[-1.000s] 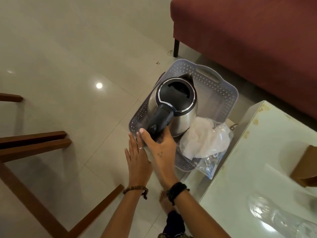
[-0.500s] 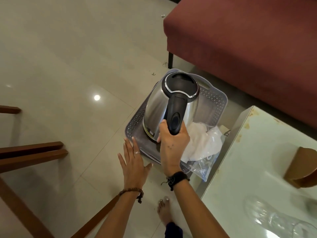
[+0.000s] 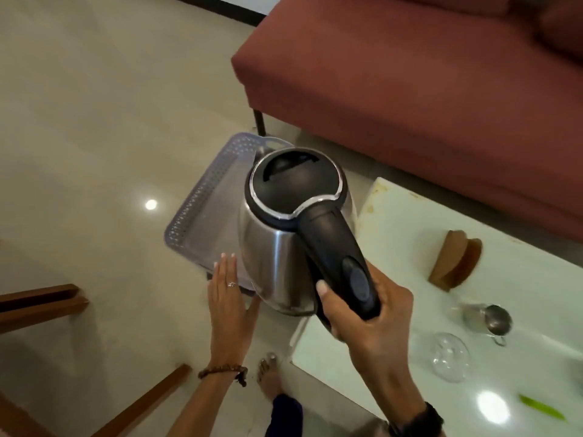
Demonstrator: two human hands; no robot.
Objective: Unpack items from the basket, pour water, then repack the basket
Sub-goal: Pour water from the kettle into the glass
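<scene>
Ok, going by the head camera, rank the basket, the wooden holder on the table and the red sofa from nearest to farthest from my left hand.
From the left hand:
1. Basket: on the floor, right at the fingertips.
2. Wooden holder: on the white table, off to the right past the kettle.
3. Red sofa: behind both, at the top right.

basket (image 3: 202,216) half hidden (behind kettle (image 3: 277,247)), contents unseen
</scene>
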